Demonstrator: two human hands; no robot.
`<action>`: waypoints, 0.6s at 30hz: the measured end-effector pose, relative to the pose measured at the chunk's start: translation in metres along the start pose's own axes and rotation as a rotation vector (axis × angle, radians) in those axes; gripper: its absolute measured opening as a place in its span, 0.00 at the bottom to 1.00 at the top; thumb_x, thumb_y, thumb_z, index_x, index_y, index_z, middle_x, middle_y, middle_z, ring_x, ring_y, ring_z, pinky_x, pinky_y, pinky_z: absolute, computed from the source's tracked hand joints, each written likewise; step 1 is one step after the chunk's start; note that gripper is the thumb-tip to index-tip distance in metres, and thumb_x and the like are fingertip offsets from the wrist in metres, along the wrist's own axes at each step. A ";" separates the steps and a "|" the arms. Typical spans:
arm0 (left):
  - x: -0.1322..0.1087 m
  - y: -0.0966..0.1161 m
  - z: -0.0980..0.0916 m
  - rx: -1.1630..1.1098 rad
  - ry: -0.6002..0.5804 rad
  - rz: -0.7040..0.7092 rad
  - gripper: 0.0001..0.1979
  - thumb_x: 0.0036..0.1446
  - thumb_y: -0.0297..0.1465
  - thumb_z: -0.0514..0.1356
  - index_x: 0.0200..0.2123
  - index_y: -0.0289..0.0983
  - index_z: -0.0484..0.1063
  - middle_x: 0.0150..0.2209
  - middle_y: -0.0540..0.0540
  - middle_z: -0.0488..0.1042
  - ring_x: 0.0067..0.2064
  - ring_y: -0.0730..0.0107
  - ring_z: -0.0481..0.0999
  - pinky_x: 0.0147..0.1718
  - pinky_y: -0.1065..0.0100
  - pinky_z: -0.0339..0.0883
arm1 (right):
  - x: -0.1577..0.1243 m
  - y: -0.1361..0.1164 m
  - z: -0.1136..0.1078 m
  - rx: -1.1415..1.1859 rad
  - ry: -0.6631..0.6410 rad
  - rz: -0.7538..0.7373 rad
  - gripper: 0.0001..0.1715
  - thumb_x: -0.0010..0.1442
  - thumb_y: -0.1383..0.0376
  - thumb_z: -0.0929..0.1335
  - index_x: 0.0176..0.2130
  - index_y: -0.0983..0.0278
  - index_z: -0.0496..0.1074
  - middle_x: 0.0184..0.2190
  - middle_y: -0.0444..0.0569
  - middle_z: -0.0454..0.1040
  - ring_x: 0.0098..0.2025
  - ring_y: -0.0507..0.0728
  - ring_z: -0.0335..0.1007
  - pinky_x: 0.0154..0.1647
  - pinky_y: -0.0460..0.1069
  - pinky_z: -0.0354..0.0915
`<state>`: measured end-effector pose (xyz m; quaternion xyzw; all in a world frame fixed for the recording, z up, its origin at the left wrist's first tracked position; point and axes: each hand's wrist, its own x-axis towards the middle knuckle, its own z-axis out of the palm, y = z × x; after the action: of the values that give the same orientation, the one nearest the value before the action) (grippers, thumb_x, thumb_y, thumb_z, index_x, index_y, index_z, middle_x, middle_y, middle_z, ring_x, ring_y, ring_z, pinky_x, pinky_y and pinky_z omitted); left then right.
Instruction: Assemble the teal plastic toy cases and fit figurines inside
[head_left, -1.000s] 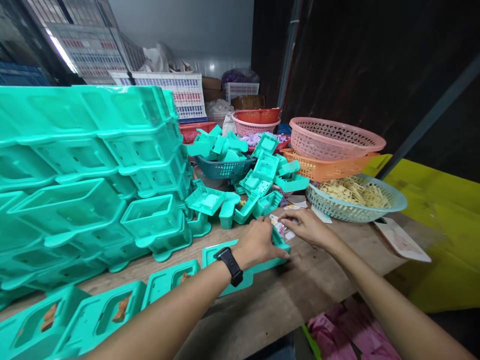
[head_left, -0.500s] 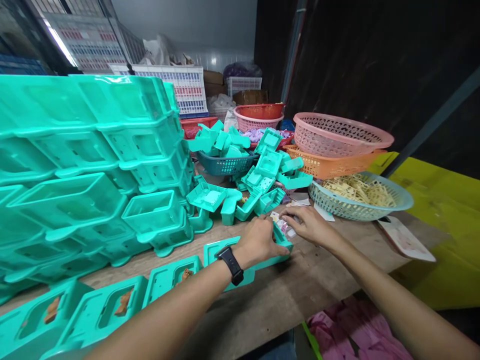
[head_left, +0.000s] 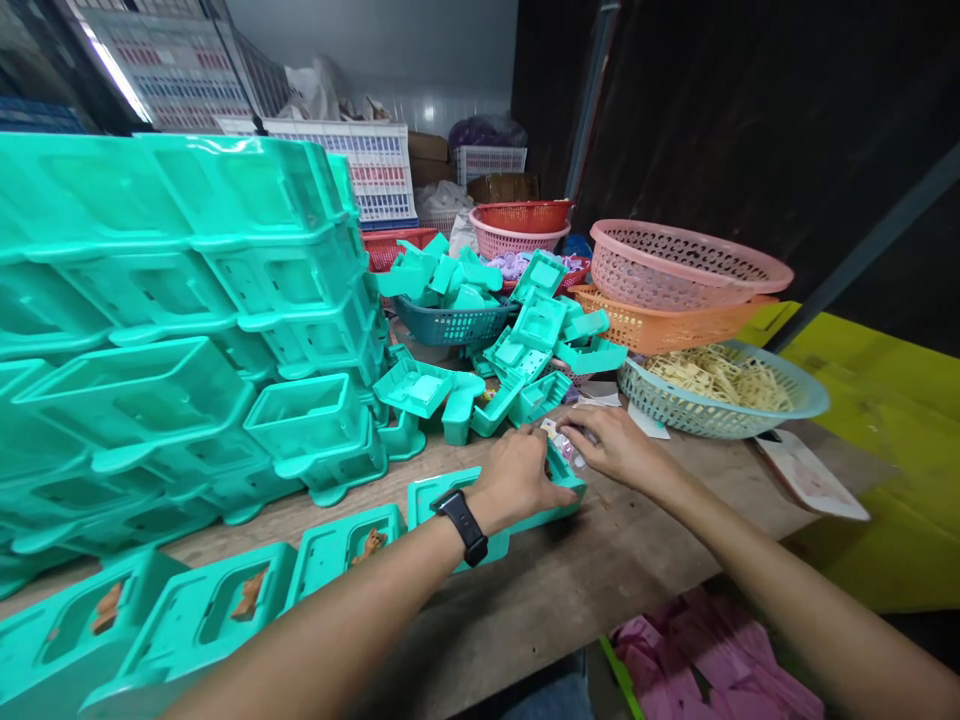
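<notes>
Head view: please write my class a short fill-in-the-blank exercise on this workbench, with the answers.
1. The hand with the black watch, touching the green container, is the person's ____ one.
2. The bare-wristed hand, nearer the pale blue basket, is the ____ one.
3. The large pink basket sits directly above the ____ basket.
Missing words: left; right; orange.

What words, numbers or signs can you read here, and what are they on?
None that I can read.
Black wristwatch: no readable text on it.
Small white-and-pink piece by the right hand: any print is too small.
White paper pieces: no words I can make out.
Pale flat board: faint marks, too blurred to read.
</notes>
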<state>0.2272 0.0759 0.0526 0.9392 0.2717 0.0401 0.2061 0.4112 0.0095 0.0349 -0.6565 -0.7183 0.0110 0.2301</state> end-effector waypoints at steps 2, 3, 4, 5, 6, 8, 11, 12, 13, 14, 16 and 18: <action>-0.001 0.000 0.000 0.003 0.002 0.006 0.35 0.52 0.42 0.73 0.60 0.34 0.70 0.53 0.38 0.79 0.54 0.46 0.80 0.53 0.58 0.75 | 0.001 -0.001 0.000 -0.006 -0.007 -0.006 0.16 0.67 0.66 0.64 0.45 0.62 0.82 0.47 0.51 0.85 0.48 0.62 0.81 0.50 0.54 0.73; -0.001 -0.001 0.000 0.005 0.002 0.010 0.36 0.52 0.42 0.73 0.61 0.35 0.69 0.53 0.38 0.79 0.54 0.46 0.80 0.53 0.58 0.75 | 0.001 -0.002 -0.001 -0.009 -0.011 -0.009 0.16 0.68 0.66 0.64 0.44 0.62 0.82 0.47 0.52 0.85 0.48 0.62 0.81 0.49 0.54 0.73; -0.002 -0.001 0.000 0.006 0.000 0.013 0.36 0.53 0.42 0.73 0.61 0.35 0.69 0.54 0.38 0.79 0.55 0.46 0.80 0.54 0.58 0.75 | 0.002 -0.002 -0.001 -0.011 -0.015 -0.012 0.16 0.68 0.66 0.64 0.44 0.62 0.82 0.46 0.52 0.85 0.48 0.62 0.81 0.49 0.54 0.73; -0.002 -0.001 -0.001 0.007 -0.001 0.016 0.36 0.53 0.42 0.73 0.62 0.35 0.68 0.54 0.38 0.79 0.56 0.46 0.79 0.55 0.58 0.74 | 0.002 -0.003 -0.001 -0.015 -0.019 -0.016 0.16 0.68 0.66 0.64 0.44 0.62 0.82 0.46 0.52 0.85 0.48 0.62 0.82 0.49 0.54 0.73; -0.002 -0.001 -0.001 0.009 -0.002 0.016 0.37 0.54 0.43 0.72 0.62 0.34 0.68 0.55 0.38 0.79 0.56 0.46 0.79 0.56 0.58 0.74 | 0.003 -0.003 -0.001 -0.017 -0.024 -0.020 0.16 0.67 0.66 0.64 0.43 0.62 0.82 0.46 0.53 0.84 0.47 0.62 0.82 0.49 0.54 0.73; -0.002 -0.001 -0.001 0.009 -0.004 0.016 0.37 0.55 0.44 0.72 0.62 0.33 0.68 0.55 0.37 0.78 0.57 0.46 0.79 0.56 0.57 0.73 | 0.004 -0.004 -0.001 -0.022 -0.036 -0.030 0.16 0.67 0.66 0.64 0.43 0.62 0.82 0.46 0.53 0.84 0.47 0.62 0.82 0.48 0.53 0.73; -0.002 0.000 -0.002 0.004 -0.005 0.010 0.36 0.54 0.44 0.72 0.61 0.33 0.69 0.54 0.36 0.79 0.55 0.46 0.80 0.55 0.57 0.74 | 0.006 -0.003 -0.002 -0.028 -0.053 -0.048 0.16 0.67 0.66 0.64 0.43 0.62 0.82 0.45 0.54 0.84 0.46 0.62 0.82 0.48 0.53 0.73; -0.003 0.000 -0.002 0.001 -0.005 0.009 0.35 0.54 0.44 0.72 0.60 0.33 0.70 0.53 0.36 0.80 0.54 0.46 0.80 0.55 0.57 0.75 | 0.006 -0.002 -0.002 -0.028 -0.057 -0.054 0.16 0.67 0.66 0.64 0.43 0.63 0.82 0.45 0.54 0.84 0.46 0.62 0.82 0.47 0.54 0.73; -0.003 0.001 -0.002 -0.004 -0.004 0.007 0.34 0.54 0.44 0.72 0.59 0.33 0.70 0.53 0.36 0.80 0.54 0.46 0.81 0.54 0.57 0.75 | 0.007 -0.002 -0.001 -0.028 -0.060 -0.059 0.16 0.67 0.67 0.64 0.43 0.63 0.82 0.44 0.54 0.85 0.46 0.62 0.82 0.47 0.54 0.73; -0.003 0.001 -0.002 -0.008 -0.002 0.007 0.34 0.54 0.43 0.73 0.59 0.33 0.71 0.52 0.37 0.80 0.53 0.46 0.81 0.54 0.57 0.75 | 0.007 -0.001 -0.001 -0.026 -0.062 -0.065 0.16 0.67 0.67 0.64 0.43 0.63 0.82 0.43 0.54 0.85 0.46 0.62 0.82 0.47 0.53 0.73; -0.004 0.001 -0.001 -0.017 0.008 0.005 0.33 0.54 0.42 0.73 0.58 0.33 0.71 0.52 0.37 0.81 0.53 0.47 0.81 0.54 0.57 0.75 | 0.008 -0.001 0.002 -0.019 -0.060 -0.075 0.16 0.66 0.67 0.64 0.42 0.63 0.82 0.41 0.54 0.85 0.46 0.62 0.82 0.47 0.53 0.73; -0.004 0.001 -0.001 -0.021 0.018 -0.001 0.31 0.54 0.40 0.72 0.57 0.34 0.72 0.52 0.37 0.81 0.53 0.46 0.81 0.54 0.57 0.75 | 0.008 -0.002 0.005 -0.013 -0.050 -0.082 0.16 0.66 0.68 0.64 0.41 0.63 0.82 0.39 0.54 0.84 0.45 0.62 0.82 0.47 0.53 0.73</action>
<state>0.2239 0.0734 0.0537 0.9364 0.2736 0.0514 0.2136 0.4077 0.0185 0.0341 -0.6277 -0.7500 0.0131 0.2082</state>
